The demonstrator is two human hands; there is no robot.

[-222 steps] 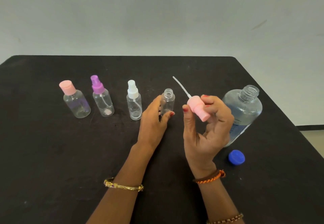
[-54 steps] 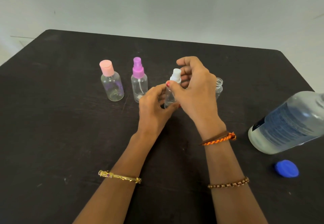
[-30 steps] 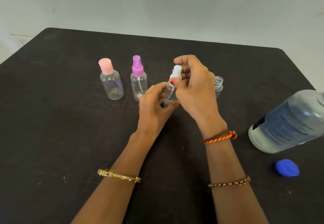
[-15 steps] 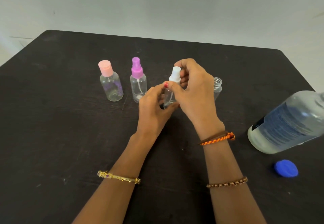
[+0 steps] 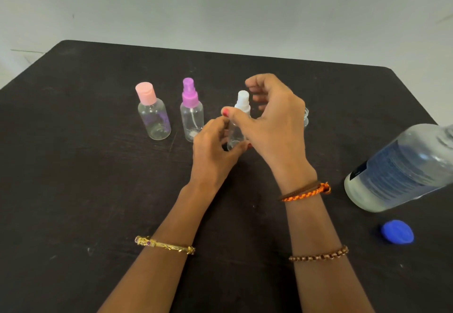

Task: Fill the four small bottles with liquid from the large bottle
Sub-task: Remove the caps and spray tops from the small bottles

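We see a black table (image 5: 73,190), matte, lightly scuffed, with a pale grey-green wall (image 5: 220,6) behind its far edge. A sliver of light floor shows at the far left.

Small bottles stand in a row across the middle of the table, all clear plastic. From the left: pink-capped bottle (image 5: 153,114), upright; purple spray bottle (image 5: 191,111) just beside it, upright, dip tube visible inside; white spray bottle (image 5: 239,119) between our hands; open bottle (image 5: 305,117) at the right end, mostly hidden behind the right hand, only its rim and one edge showing. We can't tell liquid level in any of them.

Large bottle (image 5: 402,168) sits at the right edge, uncapped, partly cut off by the frame, clear liquid inside, dark label facing us. Blue cap (image 5: 397,231) lies on the table in front of it, apart from it.

Left hand (image 5: 213,150): fingers curled round the body of the white spray bottle, thumb on the near side low down, steadying it on the table.

Right hand (image 5: 274,121): arched over the white sprayer head. Thumb tip presses at the collar below the head; the other fingers are curled above and behind it, loosely spread, slightly blurred. We can't tell whether they touch the head.

Gold bangle (image 5: 164,245) on the left forearm; orange-brown thread band (image 5: 305,191) and bead bracelet (image 5: 318,255) on the right.
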